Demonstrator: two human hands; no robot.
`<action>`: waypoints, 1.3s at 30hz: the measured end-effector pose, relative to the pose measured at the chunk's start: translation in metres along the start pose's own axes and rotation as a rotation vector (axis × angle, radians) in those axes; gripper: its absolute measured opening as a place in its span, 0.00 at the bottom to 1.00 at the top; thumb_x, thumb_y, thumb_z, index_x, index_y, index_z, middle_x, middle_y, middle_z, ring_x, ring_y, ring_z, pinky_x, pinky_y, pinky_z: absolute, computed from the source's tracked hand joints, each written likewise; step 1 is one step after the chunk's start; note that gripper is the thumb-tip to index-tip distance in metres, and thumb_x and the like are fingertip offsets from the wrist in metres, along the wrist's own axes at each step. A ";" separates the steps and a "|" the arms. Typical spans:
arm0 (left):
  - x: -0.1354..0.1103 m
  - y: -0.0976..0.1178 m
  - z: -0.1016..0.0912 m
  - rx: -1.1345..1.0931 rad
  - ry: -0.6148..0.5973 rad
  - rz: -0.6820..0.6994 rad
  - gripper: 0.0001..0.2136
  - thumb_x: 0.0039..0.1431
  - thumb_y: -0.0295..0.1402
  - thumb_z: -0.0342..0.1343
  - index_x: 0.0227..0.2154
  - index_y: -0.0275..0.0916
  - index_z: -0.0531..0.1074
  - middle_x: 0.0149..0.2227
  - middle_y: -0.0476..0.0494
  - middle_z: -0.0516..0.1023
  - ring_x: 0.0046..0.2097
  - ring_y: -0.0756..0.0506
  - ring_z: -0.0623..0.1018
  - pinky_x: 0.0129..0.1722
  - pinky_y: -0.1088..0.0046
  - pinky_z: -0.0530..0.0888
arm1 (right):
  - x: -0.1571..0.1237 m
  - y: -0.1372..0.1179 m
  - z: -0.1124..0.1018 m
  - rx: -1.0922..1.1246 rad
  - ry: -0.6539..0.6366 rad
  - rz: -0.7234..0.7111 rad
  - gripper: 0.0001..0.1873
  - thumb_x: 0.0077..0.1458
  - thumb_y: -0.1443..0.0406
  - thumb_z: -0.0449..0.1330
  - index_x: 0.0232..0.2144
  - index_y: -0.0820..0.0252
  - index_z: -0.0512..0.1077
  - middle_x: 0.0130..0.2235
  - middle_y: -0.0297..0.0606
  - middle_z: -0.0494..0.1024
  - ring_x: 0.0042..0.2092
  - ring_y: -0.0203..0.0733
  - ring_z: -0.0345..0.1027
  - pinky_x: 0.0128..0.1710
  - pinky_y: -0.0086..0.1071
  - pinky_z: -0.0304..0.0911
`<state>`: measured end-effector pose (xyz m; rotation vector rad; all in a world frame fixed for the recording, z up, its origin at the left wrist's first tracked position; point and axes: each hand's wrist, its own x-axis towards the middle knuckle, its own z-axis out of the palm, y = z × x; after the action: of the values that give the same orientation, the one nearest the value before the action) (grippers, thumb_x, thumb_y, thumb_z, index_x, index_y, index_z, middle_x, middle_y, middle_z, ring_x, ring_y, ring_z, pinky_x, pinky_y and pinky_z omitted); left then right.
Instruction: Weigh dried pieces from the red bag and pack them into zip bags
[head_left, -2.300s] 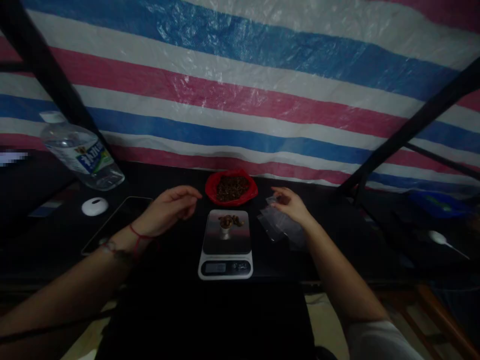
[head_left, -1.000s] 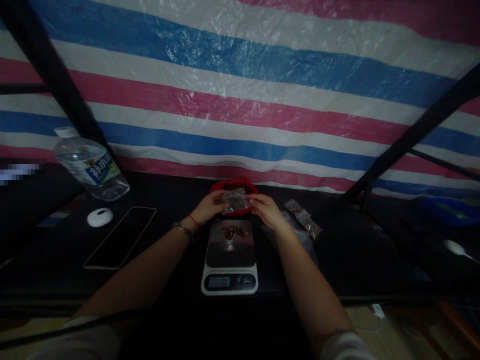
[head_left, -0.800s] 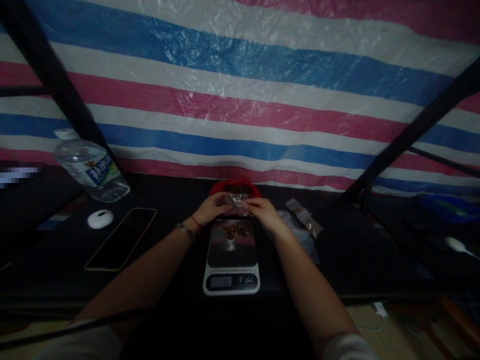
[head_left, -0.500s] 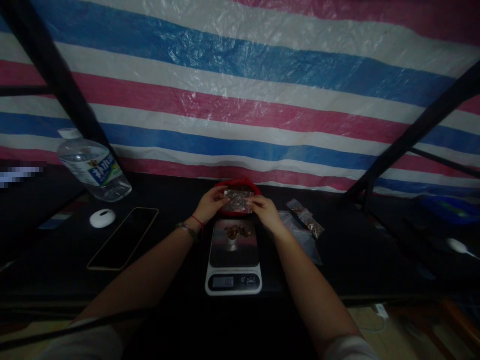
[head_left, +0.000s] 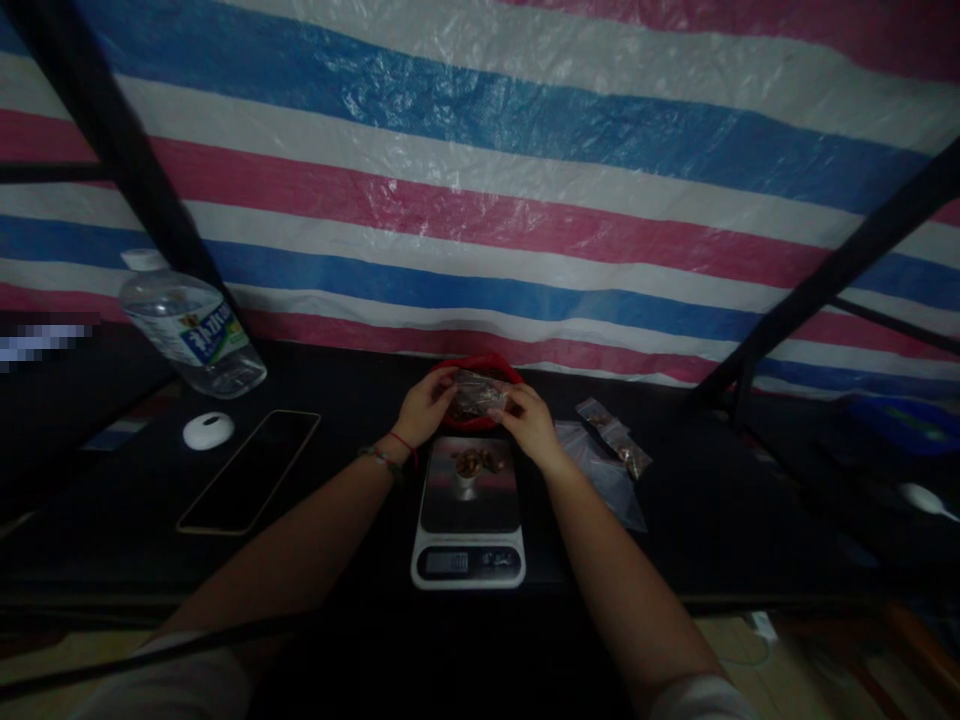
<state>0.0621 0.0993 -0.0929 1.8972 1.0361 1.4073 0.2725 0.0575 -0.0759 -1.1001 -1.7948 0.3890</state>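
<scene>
Clear bag (head_left: 481, 391) pinched by left hand (head_left: 424, 408) and right hand (head_left: 531, 422) at opposite ends, long axis roughly left-right, over red container (head_left: 491, 361). Cup (head_left: 466, 484) on scale (head_left: 436, 512) holds brown pieces.

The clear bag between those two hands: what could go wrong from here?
The clear bag could slip, as only the fingers of the left hand and right hand seem to pinch it. The brown pieces on the scale sit just below the hands, so a knock might scatter them. The scale also stands near the table's front edge; a nudge could push it off.
</scene>
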 end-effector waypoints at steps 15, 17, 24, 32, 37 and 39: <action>0.008 0.034 -0.002 0.506 -0.324 0.421 0.30 0.49 0.44 0.61 0.56 0.45 0.65 0.58 0.42 0.67 0.61 0.35 0.59 0.60 0.53 0.51 | 0.002 -0.016 0.009 -0.207 -0.060 -0.081 0.19 0.50 0.63 0.63 0.46 0.56 0.73 0.43 0.42 0.72 0.47 0.45 0.65 0.51 0.41 0.61; 0.008 0.035 0.001 0.491 -0.336 0.410 0.29 0.48 0.43 0.61 0.55 0.45 0.66 0.55 0.41 0.70 0.60 0.35 0.61 0.61 0.53 0.50 | 0.002 -0.017 0.011 -0.217 -0.089 -0.094 0.17 0.51 0.63 0.62 0.45 0.58 0.73 0.44 0.43 0.72 0.48 0.46 0.65 0.51 0.41 0.61; 0.008 0.033 -0.003 0.443 -0.264 0.357 0.28 0.43 0.45 0.64 0.48 0.39 0.71 0.47 0.39 0.74 0.53 0.36 0.70 0.59 0.55 0.58 | 0.003 -0.024 0.000 -0.099 -0.081 -0.146 0.12 0.58 0.69 0.52 0.42 0.58 0.73 0.42 0.41 0.73 0.47 0.41 0.65 0.51 0.37 0.61; 0.005 0.018 -0.011 0.353 -0.199 0.202 0.32 0.47 0.37 0.61 0.55 0.32 0.62 0.55 0.32 0.68 0.56 0.36 0.69 0.57 0.58 0.65 | -0.003 -0.042 -0.026 -0.165 -0.488 -0.148 0.12 0.52 0.71 0.58 0.40 0.58 0.76 0.38 0.39 0.76 0.41 0.40 0.68 0.43 0.34 0.63; 0.005 0.011 -0.008 0.302 -0.254 0.170 0.34 0.44 0.37 0.63 0.56 0.33 0.62 0.55 0.32 0.68 0.56 0.35 0.68 0.58 0.55 0.63 | -0.006 -0.050 -0.028 -0.118 -0.553 -0.181 0.21 0.48 0.76 0.56 0.44 0.58 0.75 0.43 0.40 0.76 0.45 0.41 0.68 0.47 0.35 0.62; 0.005 0.010 -0.006 0.283 -0.259 0.149 0.35 0.43 0.39 0.65 0.55 0.34 0.63 0.54 0.33 0.69 0.55 0.34 0.69 0.57 0.55 0.63 | -0.007 -0.055 -0.030 -0.079 -0.579 -0.213 0.22 0.47 0.74 0.59 0.47 0.57 0.73 0.45 0.40 0.75 0.47 0.42 0.68 0.49 0.36 0.62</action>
<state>0.0595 0.0975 -0.0805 2.3324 1.0258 1.0963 0.2707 0.0163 -0.0283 -0.8875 -2.4284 0.5498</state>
